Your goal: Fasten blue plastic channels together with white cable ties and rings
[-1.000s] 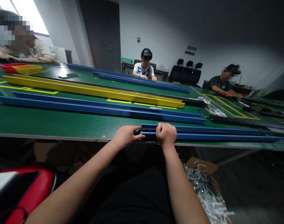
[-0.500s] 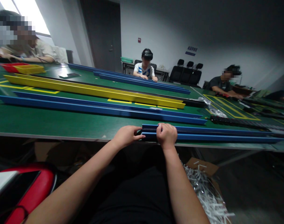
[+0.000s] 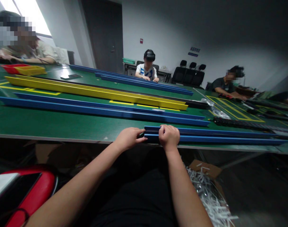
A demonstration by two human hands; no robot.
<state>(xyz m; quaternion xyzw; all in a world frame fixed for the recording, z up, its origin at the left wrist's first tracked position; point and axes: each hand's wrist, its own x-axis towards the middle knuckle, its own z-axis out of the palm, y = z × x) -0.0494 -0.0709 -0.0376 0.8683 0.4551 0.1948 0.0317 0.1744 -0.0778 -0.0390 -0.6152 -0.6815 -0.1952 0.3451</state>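
Note:
A long blue U-shaped channel [image 3: 219, 139] lies along the table's front edge, its two raised walls running off to the right and a dark strip of floor between them. At its left end is my left hand [image 3: 128, 138], thumb on the near wall and fingers on the far one, closed about the end. My right hand [image 3: 169, 136] is curled into a fist over the channel, a short way right of that end. What lies under its fingers is hidden. Just beyond, a second blue channel [image 3: 106, 110] rests on the green table [image 3: 70, 127].
Farther back lie a yellow channel [image 3: 94, 93] and more blue channels [image 3: 144, 82]. Red [image 3: 10, 68] and yellow trays [image 3: 31, 70] stand at far left. People sit around the table. Below the edge are a box of white shreds [image 3: 209, 198] and a red-rimmed object [image 3: 43, 186].

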